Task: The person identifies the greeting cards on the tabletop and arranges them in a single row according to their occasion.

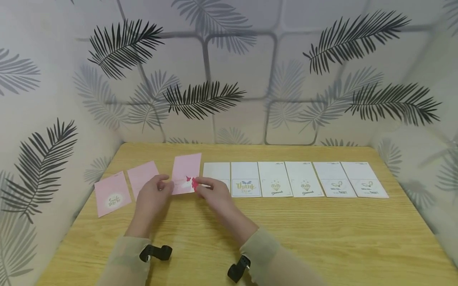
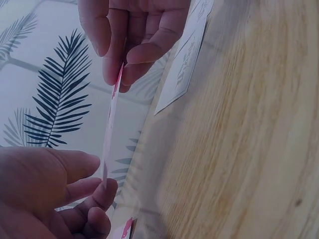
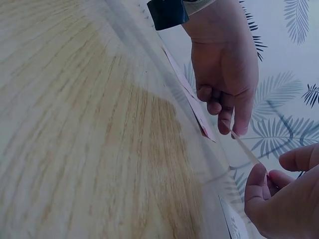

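A pink card [image 1: 187, 166] with a white and red picture along its lower part stands raised in front of me. My left hand [image 1: 154, 197] pinches its left edge, while my right hand [image 1: 218, 195] pinches the lower right corner, its fingers covering part of the picture. Seen edge-on in the left wrist view, the card [image 2: 110, 124] spans from one hand to the other, held above the wooden table [image 2: 239, 129]. Just left of my left hand lies another pink card [image 1: 141, 172], partly hidden by that hand.
At the far left is a pink card [image 1: 111, 190] with a pale round print. A row of several white cards runs to the right, including a "Thank you" card [image 1: 246, 184], diamond cards [image 1: 274, 178] and a card at the right end [image 1: 365, 178]. A patterned wall [image 1: 243, 119] rises behind the table.
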Demonstrator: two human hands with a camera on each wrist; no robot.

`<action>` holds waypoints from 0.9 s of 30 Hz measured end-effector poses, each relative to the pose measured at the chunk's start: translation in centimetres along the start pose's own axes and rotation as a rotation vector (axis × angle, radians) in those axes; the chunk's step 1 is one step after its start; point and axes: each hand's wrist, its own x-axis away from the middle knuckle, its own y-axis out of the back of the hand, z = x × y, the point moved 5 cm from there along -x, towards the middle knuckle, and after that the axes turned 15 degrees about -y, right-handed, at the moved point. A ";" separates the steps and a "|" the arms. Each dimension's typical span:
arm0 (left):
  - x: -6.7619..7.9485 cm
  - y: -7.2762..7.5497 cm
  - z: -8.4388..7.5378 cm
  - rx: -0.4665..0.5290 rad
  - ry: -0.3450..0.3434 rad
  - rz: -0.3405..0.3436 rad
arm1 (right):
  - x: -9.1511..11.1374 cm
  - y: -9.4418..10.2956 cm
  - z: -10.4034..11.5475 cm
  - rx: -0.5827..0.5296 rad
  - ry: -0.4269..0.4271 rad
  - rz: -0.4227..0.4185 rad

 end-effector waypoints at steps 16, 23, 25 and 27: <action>-0.4 -0.5 0.3 -0.051 0.004 -0.057 | 0.1 -0.5 -0.7 0.079 0.020 0.003; -0.8 -0.9 0.7 -0.071 0.002 -0.078 | 0.0 -0.6 -0.9 0.128 0.024 -0.017; -0.9 -1.0 0.7 -0.078 0.004 -0.077 | 0.1 -0.6 -0.8 0.137 0.031 -0.024; -1.0 -1.0 0.6 -0.089 0.004 -0.077 | 0.2 -0.6 -0.8 0.144 0.031 -0.026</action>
